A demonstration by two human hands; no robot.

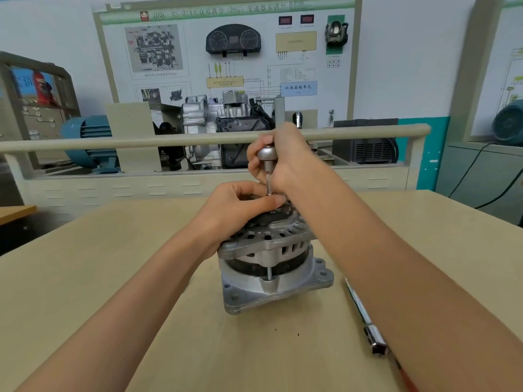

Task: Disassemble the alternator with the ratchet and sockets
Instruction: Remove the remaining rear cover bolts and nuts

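left hand (240,206): fingers curled on the black rear cover at the top of the alternator (271,261), thumb and forefinger pinching the foot of the extension bar (268,176) where it meets a fastener. Socket itself hidden under the fingers.
alternator: upright at the middle of the beige bench (113,278), mounting flange down, rear end up. Long through-bolt visible down its front side.
ratchet (266,154): round head sits atop the vertical extension, above the alternator's rear.
right hand (285,157): wrapped round the ratchet head from the right; handle not visible behind the palm, so I cannot tell how it lies.
step, my read: loosening a rear-cover fastener; cover not yet off.
do it well: keep the extension plumb on the fastener, left fingers only guiding the socket, not carrying load. Push down through the head while turning so the socket does not ride off. Housing is free-standing, so hold it against the torque or it spins on the bench.
in the way: left fingers sit right at the socket, a pinch risk if it slips. Right forearm hangs over the spare tool.
spare bar (365,315): chrome, socket-type end toward the camera, lying on the bench just right of the alternator, partly under the right forearm.
background: rail (85,142), cutaway transmission (215,128) and a training board (226,52) beyond the bench, well apart from the work.
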